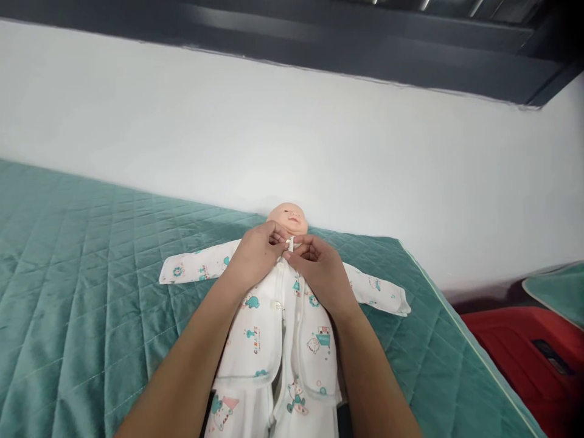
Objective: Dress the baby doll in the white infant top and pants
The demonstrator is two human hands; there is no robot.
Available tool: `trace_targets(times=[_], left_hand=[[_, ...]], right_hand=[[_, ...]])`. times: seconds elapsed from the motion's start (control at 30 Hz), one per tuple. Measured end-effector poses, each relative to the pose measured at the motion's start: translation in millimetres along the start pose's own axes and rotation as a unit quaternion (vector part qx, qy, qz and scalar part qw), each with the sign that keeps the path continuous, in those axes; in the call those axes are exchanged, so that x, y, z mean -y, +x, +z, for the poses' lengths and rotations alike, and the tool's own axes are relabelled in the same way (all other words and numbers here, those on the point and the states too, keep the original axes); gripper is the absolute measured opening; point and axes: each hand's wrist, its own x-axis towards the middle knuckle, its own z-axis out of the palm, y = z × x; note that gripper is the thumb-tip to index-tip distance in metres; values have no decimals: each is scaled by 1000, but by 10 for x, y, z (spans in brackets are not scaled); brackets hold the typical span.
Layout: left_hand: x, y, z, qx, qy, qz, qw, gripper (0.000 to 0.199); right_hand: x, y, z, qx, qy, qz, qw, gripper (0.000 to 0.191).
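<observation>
A baby doll (292, 216) lies on its back, dressed in a white printed baby jacket (260, 340) with its sleeves spread to both sides. At the collar, just below the doll's chin, my left hand (258, 252) pinches one front edge of the jacket. My right hand (319, 267) pinches the other edge at the same spot, with the fingertips of both hands nearly meeting. A button (277, 306) shows lower on the jacket's left-hand front, and the two fronts hang apart below my hands. Matching white printed trousers (241, 413) lie under the hem.
A green quilted cover (91, 292) spreads under the doll, its piped edge running down on the right. Behind stands a white wall (228, 128) below a dark frame (319, 36). A red plastic stool or chair (515, 347) stands at the right.
</observation>
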Motion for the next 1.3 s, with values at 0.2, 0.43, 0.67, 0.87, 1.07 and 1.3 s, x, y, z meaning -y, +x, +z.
trace_targets(times=[0.2,0.43,0.67,0.87,1.07,1.3], left_hand=[[35,-23,-35,43,-12,17,999,25],[-4,-23,30,25,-31,-35,999,28],[60,-17,5,31,-94,-37,994,35],[49,-32,-54,43,-11,0,999,27],[110,-11,-38,55,75,57,994,34],[114,-9,-32,52,103,48,992,34]], right_hand=[[27,-27,18,12,-45,-1,999,33],[146,-76,47,6,-111,-7,994,25],[128,-88,25,16,-70,-5,997,37],[85,-90,-49,31,-8,-1,999,36],[7,-71,32,-93,-39,-45,994,18],[-16,-78,63,-111,-174,-106,973,21]])
